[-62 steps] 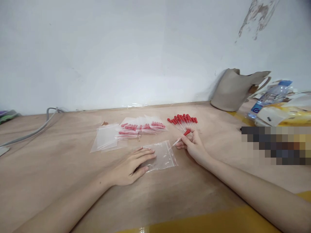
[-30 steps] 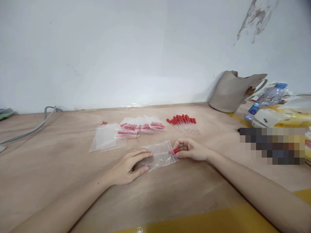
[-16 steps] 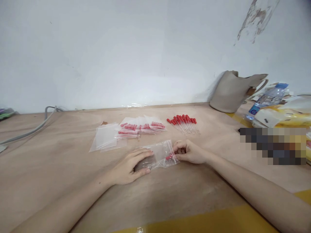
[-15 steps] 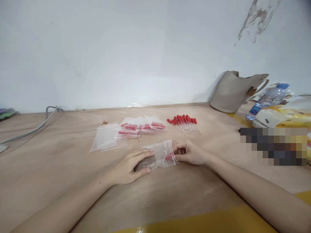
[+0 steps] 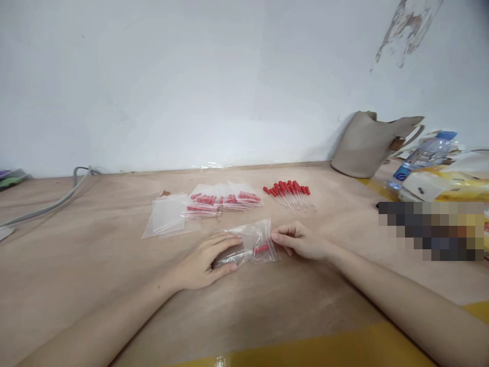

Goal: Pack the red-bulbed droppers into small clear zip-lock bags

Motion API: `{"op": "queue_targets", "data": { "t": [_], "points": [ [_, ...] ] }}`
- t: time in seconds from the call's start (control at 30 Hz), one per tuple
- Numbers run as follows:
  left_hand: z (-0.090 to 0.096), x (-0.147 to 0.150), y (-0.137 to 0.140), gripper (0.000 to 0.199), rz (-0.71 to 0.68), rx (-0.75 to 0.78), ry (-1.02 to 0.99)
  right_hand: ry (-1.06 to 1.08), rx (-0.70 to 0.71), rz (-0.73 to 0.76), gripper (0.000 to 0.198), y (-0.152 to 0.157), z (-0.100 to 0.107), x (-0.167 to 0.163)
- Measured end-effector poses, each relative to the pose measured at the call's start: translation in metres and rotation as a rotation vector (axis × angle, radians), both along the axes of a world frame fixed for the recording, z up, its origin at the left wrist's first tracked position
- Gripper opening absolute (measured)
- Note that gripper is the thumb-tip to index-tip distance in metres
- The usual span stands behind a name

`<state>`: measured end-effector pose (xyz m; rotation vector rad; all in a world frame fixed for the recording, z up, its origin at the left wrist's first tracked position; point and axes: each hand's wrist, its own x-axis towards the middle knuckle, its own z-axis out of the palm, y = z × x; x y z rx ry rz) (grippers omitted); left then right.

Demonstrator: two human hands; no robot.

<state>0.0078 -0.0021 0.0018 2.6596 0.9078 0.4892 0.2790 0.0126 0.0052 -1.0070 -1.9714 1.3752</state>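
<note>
Dropper [image 5: 261,248] inside the clear bag [image 5: 250,233]

In the head view, the bag lies flat at the middle of the table [image 5: 95,255], its zip edge to the right. The dropper is inside, its red bulb just within that edge and its stem pointing left toward the left hand. The left hand [image 5: 208,261] rests palm down over the left end of the bag, fingers and thumb spread apart, pressing on the film without a grip. The right hand [image 5: 303,240] is at the zip edge with fingers curled and thumb beside the forefinger; it has let go of the dropper, but I cannot tell whether it pinches the film.

Just beyond the bag, filled bags [image 5: 229,200] overlap in a row, red bulbs showing through. To their left are flat bags [image 5: 167,216], with a brown scrap [image 5: 165,193] at their far edge. Loose droppers [image 5: 288,187] fan out to the right, bulbs on the far side and stems toward the near side.

At far right, a grey tote [image 5: 367,145] leans by the wall [image 5: 171,86], with a tilted bottle [image 5: 424,155] and a yellow and white pack [image 5: 451,181] beside it. A grey cable [image 5: 57,208] runs at far left. Yellow tape [image 5: 328,351] crosses the near edge.
</note>
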Motion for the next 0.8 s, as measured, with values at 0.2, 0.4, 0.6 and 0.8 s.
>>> {"op": "queue_targets", "data": {
  "t": [0.2,0.4,0.6,0.8],
  "points": [
    [0.0,0.0,0.0,0.046,-0.004,-0.002,-0.021,0.051,-0.163,-0.141,0.034,-0.005,-0.008,-0.007],
    [-0.003,-0.001,0.0,0.043,-0.012,0.018,-0.074,0.14,-0.299,-0.175,0.04,-0.001,-0.011,-0.005],
    [-0.004,-0.003,-0.001,0.028,-0.02,0.053,-0.119,0.057,-0.347,-0.339,0.053,-0.004,-0.003,-0.004],
    [-0.006,-0.003,0.002,0.026,-0.019,0.022,-0.11,-0.077,-0.162,-0.468,0.049,0.006,-0.013,0.001]
  ]
}}
